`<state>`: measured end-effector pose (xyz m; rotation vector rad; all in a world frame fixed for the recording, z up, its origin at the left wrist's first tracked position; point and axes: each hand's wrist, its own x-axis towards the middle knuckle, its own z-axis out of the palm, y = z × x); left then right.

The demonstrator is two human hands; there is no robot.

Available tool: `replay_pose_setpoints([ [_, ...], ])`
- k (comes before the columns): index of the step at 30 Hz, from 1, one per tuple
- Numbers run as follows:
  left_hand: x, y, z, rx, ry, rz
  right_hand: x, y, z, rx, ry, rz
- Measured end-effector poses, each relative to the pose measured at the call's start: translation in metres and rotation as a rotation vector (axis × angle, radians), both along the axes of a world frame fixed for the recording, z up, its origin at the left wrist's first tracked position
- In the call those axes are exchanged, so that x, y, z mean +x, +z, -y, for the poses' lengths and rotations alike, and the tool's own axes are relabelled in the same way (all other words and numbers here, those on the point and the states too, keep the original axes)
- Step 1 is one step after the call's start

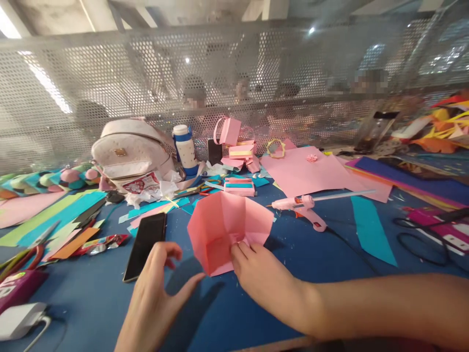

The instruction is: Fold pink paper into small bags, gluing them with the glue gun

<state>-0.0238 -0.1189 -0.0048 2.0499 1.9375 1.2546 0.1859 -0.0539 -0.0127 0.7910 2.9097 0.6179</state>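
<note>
A folded pink paper box [223, 222] with flared sides stands open-topped at the middle of the blue table. My right hand [262, 276] reaches over its near side, fingers closed and pressed on the pink paper at the box's inner bottom; the fingertips are partly hidden. To the left, my left hand [161, 288] holds nothing, its thumb and fingers apart, the thumb tip close to the box's lower left corner. A black smartphone [146, 244] lies just beyond the left hand. Right of the box rests a pink glue gun [302, 208] with a clear glue stick in its back.
Pink paper sheets [296, 171], small pink paper boxes [240, 151], a bottle [185, 149] and a white backpack [128, 149] stand or lie at the back. Scissors [44, 237] and coloured strips are at left. A perforated metal screen [146, 73] borders the table.
</note>
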Motion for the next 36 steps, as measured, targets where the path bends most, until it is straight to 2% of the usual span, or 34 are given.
replay_pose_setpoints([
  [3,0.006,-0.011,-0.02,-0.14,-0.165,0.43,0.004,-0.001,0.003,0.01,-0.002,-0.019],
  [5,0.016,-0.019,-0.033,-0.249,-0.218,0.41,0.007,0.001,0.003,0.02,0.012,-0.049],
  [8,0.027,-0.024,-0.046,-0.264,-0.201,0.322,0.014,0.006,0.001,-0.001,0.063,-0.096],
  [15,0.024,-0.019,-0.071,-0.104,-0.116,0.491,0.035,0.012,-0.001,-0.058,0.145,-0.166],
  [19,0.021,-0.008,-0.084,-0.006,-0.084,0.621,0.038,0.016,0.006,-0.067,0.143,-0.207],
  [23,0.027,0.004,-0.09,0.097,-0.064,0.813,0.03,0.022,0.008,-0.03,0.145,-0.33],
  [26,0.037,0.007,-0.096,0.141,-0.079,0.998,0.018,0.027,0.001,0.027,0.113,-0.422],
  [32,0.051,-0.001,-0.111,0.099,-0.146,1.295,-0.011,0.04,-0.022,-0.033,0.006,-0.547],
  [36,0.046,-0.01,-0.117,0.066,-0.142,1.381,-0.028,0.038,-0.029,-0.083,0.003,-0.541],
])
